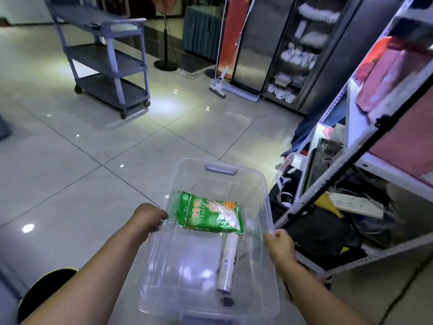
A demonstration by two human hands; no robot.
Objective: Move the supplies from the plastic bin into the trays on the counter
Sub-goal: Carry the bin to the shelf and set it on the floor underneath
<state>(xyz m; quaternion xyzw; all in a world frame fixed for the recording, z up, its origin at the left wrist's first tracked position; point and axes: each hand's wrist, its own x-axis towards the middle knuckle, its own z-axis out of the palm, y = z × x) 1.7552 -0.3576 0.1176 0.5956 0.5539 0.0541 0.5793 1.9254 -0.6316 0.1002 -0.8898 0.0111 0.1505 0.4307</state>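
I hold a clear plastic bin (262,184) above the tiled floor. My left hand (146,219) grips its left rim and my right hand (280,246) grips its right rim. Inside the bin lies a green packet of disposable gloves (209,213) toward the far end. A white roll (227,263) lies lengthwise beside it, nearer to me, with a small dark piece (226,301) at its near end. No trays or counter are in view.
A grey three-tier wheeled cart (105,59) stands at the back left. Metal shelving (365,146) crowded with bags, a power strip (356,204) and clutter runs along the right. A mop (219,86) and glass-door cabinets (293,52) stand at the back.
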